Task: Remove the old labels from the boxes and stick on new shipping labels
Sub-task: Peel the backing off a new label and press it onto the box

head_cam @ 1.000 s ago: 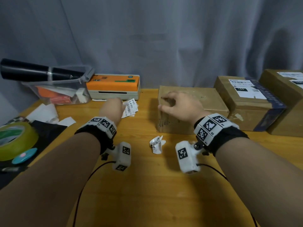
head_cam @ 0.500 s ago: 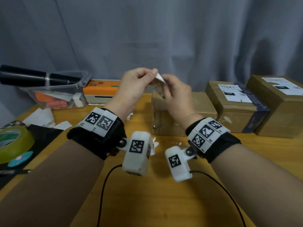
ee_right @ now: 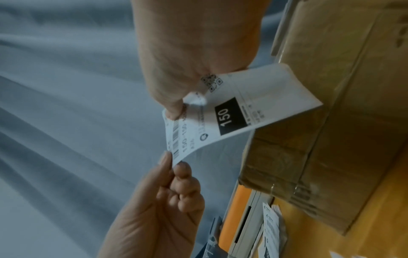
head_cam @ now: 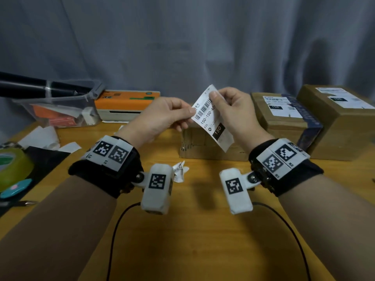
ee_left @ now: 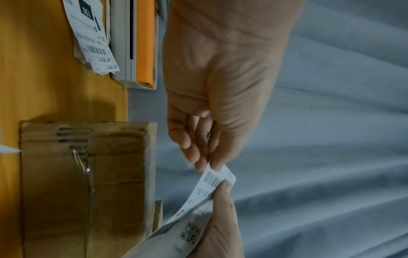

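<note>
A new white shipping label [head_cam: 213,118] with a barcode and a black "150" patch is held in the air over the bare brown box [head_cam: 198,145]. My left hand [head_cam: 162,116] pinches its left corner [ee_left: 217,176] between thumb and fingers. My right hand [head_cam: 229,110] pinches its upper edge [ee_right: 198,111] with the thumb on the printed face. Both hands sit above the box and do not touch it. The box top shows no label; tape crosses its side [ee_left: 88,174].
Two more boxes with white labels [head_cam: 282,106] [head_cam: 343,98] stand to the right. An orange label printer [head_cam: 125,104] with loose labels [ee_left: 92,34] sits behind. A crumpled old label [head_cam: 179,171] lies on the wooden table [head_cam: 203,230]. A clear bin [head_cam: 60,110] and tape roll [head_cam: 12,167] lie left.
My left hand took a label from beside the printer and lifted it. My right hand left the box top and joined it. Both now hold the label spread between them.
</note>
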